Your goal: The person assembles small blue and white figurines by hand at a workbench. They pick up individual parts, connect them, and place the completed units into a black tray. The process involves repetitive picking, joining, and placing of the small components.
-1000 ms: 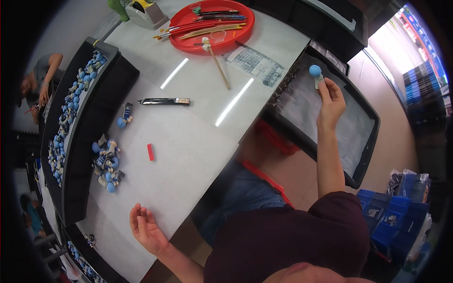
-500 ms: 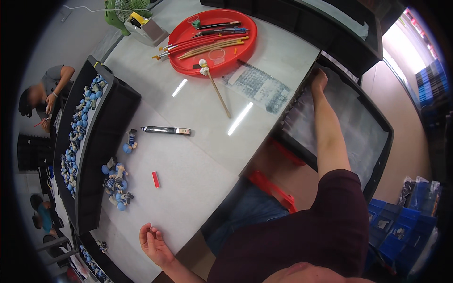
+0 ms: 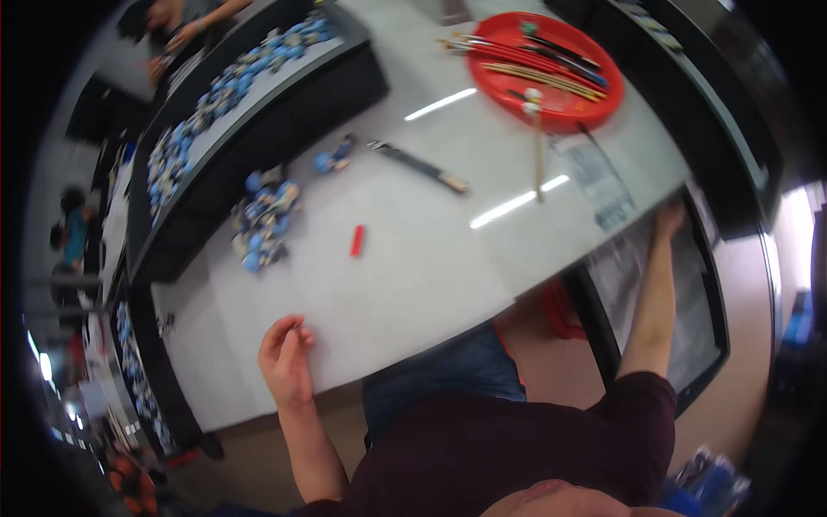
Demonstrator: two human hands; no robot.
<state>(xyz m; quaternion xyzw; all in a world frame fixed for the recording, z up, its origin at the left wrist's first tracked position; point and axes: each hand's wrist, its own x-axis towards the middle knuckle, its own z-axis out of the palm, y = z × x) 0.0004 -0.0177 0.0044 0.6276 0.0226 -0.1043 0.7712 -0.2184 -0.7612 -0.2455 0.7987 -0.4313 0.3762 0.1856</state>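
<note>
My left hand (image 3: 284, 353) rests on the near edge of the white table (image 3: 413, 284), fingers loosely curled, with nothing visible in it. A small red piece (image 3: 357, 241) lies ahead of it, and a heap of small blue-and-white figures (image 3: 263, 220) sits further left. My right hand (image 3: 668, 220) reaches down into the far end of a black tray (image 3: 719, 345) beside the table, low on my right. The hand is blurred and its fingers are partly hidden, so its grip cannot be made out.
A round red tray (image 3: 603, 108) of brushes stands at the back, with a white-tipped wooden stick (image 3: 537, 151) leaning out of it. A dark-handled tool (image 3: 422, 165) and a bagged printed sheet (image 3: 599, 181) lie on the table. Long black trays (image 3: 284, 112) of blue figures line the left. Another person's hands (image 3: 177, 26) work at the far left.
My right hand, which held a blue-topped piece above the black tray, has dropped to the tray's far end; the piece is no longer visible. My left hand has curled its fingers.
</note>
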